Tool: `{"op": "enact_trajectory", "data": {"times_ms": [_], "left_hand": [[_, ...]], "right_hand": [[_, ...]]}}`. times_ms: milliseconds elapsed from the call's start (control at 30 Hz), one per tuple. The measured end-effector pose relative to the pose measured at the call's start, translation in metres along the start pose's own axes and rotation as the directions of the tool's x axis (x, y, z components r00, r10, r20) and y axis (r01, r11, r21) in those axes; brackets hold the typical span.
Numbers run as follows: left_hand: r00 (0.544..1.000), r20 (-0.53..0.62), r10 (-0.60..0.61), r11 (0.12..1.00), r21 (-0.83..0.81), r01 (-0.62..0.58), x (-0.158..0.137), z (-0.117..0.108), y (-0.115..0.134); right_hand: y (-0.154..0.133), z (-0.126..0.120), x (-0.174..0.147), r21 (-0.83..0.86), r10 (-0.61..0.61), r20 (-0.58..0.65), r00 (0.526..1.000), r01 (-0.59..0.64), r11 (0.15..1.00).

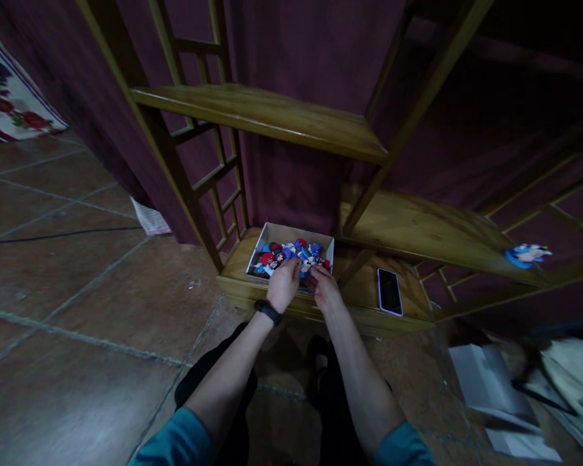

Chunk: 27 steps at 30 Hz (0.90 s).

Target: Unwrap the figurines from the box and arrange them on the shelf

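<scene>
A shallow white cardboard box (298, 234) rests on the bottom wooden shelf, filled with several small colourful figurines (274, 254) in red, blue, purple and white. My left hand (284, 283), with a black band on its wrist, reaches over the box's front edge, fingers closed in a pinch. Close beside it, my right hand (324, 289) also has its fingers curled together. Between the fingertips shows a small blue and white figurine (305, 266), partly covered by both hands. Its exact shape is too small to make out.
A phone (389, 292) lies on the bottom shelf to the right. A blue and white figurine (527, 255) stands on the higher right shelf (427, 223). Above the box juts another wooden shelf (262, 116). A white box (490, 382) sits on the tiled floor at right.
</scene>
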State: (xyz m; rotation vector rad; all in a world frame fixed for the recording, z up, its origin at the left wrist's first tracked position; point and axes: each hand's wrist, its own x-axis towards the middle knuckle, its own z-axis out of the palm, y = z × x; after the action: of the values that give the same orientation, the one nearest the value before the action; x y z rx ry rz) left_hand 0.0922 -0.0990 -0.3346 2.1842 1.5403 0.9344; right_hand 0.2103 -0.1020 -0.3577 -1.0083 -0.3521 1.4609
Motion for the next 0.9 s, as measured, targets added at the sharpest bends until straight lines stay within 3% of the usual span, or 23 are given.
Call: {"op": "enact_trajectory", "data": {"times_ms": [233,500,700,900], "left_hand": [[0.993,0.115,0.036,0.970,0.233,-0.062,-0.006,-0.009,0.013],[0.987,0.125,0.103,0.951,0.279,-0.134,-0.006,-0.013,0.017],[0.992,0.125,0.025,0.978,0.200,-0.050,-0.006,-0.011,0.013],[0.999,0.032,-0.043,0.998,-0.045,0.045,0.000,-0.002,0.001]], "right_hand": [[0.003,-0.001,0.001,0.032,-0.025,0.036,0.999,0.024,0.999],[0.002,-0.001,0.002,0.025,-0.027,0.018,0.999,0.027,0.999],[0.000,0.000,-0.001,-0.011,-0.016,0.004,1.000,0.016,1.000],[-0.002,0.001,-0.003,-0.077,-0.030,0.002,1.000,0.030,0.997]]}}
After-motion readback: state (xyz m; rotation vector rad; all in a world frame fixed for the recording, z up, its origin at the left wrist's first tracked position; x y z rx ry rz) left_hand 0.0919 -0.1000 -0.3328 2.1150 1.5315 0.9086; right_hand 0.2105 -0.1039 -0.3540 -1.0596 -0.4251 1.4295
